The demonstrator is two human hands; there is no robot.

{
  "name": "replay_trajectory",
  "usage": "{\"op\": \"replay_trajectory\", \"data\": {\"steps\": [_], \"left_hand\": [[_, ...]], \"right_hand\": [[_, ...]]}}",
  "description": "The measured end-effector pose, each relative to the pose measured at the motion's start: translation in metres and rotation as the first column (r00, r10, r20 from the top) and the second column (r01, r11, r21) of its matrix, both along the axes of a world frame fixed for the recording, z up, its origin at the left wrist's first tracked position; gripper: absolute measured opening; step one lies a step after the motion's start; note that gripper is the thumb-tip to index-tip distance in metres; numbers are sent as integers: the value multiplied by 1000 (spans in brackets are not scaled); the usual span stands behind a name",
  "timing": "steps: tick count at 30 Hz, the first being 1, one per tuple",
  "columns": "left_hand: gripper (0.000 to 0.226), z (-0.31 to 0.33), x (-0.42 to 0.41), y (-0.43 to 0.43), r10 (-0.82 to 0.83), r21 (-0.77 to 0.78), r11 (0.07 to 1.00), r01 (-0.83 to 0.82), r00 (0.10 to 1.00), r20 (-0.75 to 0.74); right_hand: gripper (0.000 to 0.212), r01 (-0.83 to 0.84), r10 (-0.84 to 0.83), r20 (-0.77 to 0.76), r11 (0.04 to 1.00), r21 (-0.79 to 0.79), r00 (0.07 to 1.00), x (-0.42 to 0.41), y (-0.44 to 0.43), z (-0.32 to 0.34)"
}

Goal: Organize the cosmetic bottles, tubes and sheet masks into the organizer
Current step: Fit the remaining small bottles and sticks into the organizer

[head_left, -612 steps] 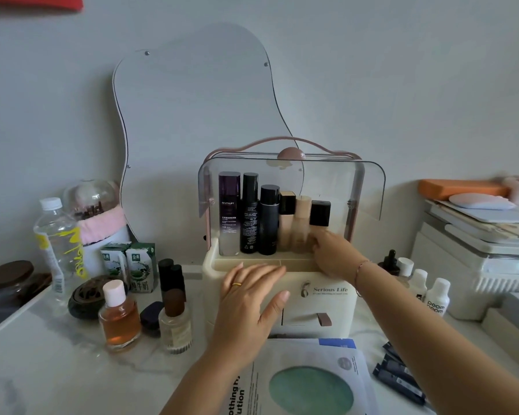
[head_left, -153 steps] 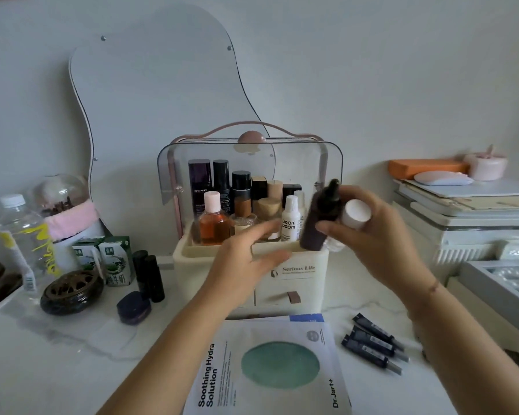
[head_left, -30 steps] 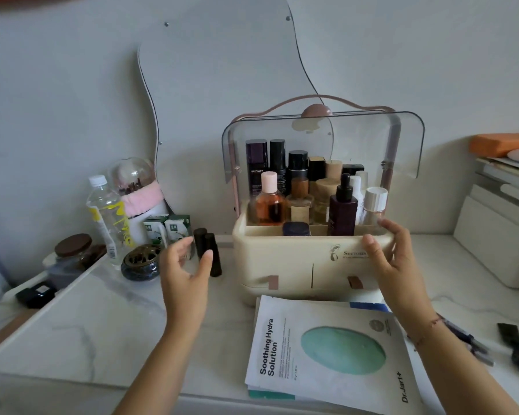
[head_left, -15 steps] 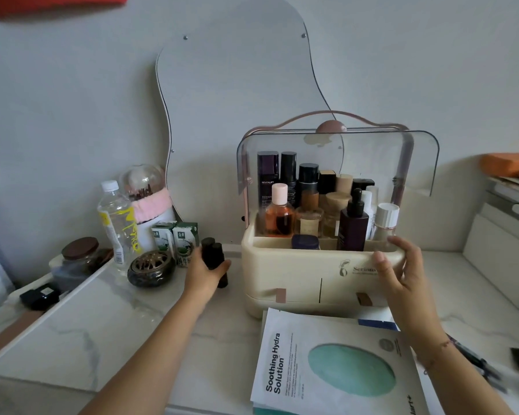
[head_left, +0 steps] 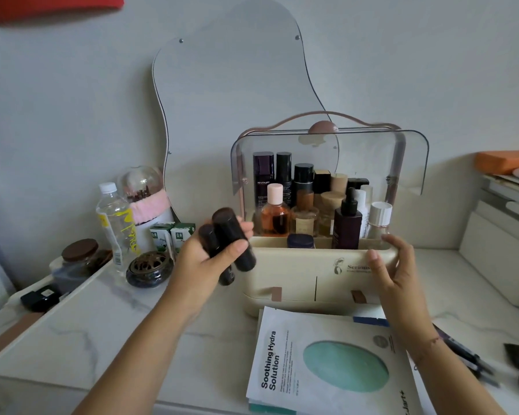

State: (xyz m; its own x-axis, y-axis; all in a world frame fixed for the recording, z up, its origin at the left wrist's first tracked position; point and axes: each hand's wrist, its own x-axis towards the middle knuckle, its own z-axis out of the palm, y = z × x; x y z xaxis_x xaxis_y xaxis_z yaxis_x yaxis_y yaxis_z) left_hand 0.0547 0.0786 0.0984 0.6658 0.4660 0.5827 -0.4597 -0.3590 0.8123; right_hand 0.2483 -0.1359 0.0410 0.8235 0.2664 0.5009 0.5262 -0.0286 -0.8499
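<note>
A cream organizer with a raised clear lid stands on the marble table, its top tray packed with several bottles, among them an amber bottle with a pink cap and a dark dropper bottle. My left hand grips two dark tubes, lifted just left of the organizer's front corner. Fingers of my right hand rest straight against the organizer's right front edge. Sheet masks lie stacked in front of it. Dark slim tubes lie on the table at the right.
A wavy mirror leans against the wall behind. To the left stand a water bottle, two small green cartons, a dark incense bowl and a brown-lidded jar. White storage boxes fill the right side.
My left hand has closed round the two dark tubes that stood left of the organizer and lifted them off the table. My right hand stays on the organizer's right front edge.
</note>
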Motion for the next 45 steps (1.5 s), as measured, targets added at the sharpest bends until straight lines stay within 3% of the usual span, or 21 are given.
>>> {"op": "replay_trajectory", "data": {"steps": [5,14,18,25,34,38,41,45], "left_hand": [[29,33,41,-17,-147,26,988,151,982,-116],[36,43,72,12,-107,65,989,132,949,-298],[45,32,74,19,-175,43,978,203,918,-355],[55,29,71,28,-183,16,980,201,920,-346],[57,23,65,27,-54,48,996,71,955,-292],[65,15,56,23,24,82,997,-4,969,-247],[73,3,47,19,56,9,998,-56,984,-171],[75,-25,28,9,266,-119,955,-273,961,-71]], "right_hand": [[33,-20,20,-14,1000,-4,1000,-1,-1,1],[45,-42,42,-22,999,-2,999,-4,-1,4],[44,-40,40,-21,999,-5,999,-3,-1,3],[43,-46,46,-35,999,2,998,-4,-2,3],[53,-59,58,-48,998,-13,997,-6,-3,5],[47,-44,44,-35,999,-8,998,-4,-4,4],[40,-46,45,-29,999,-21,999,-2,-4,4],[42,-73,71,-59,997,-30,996,-3,-9,8]]}}
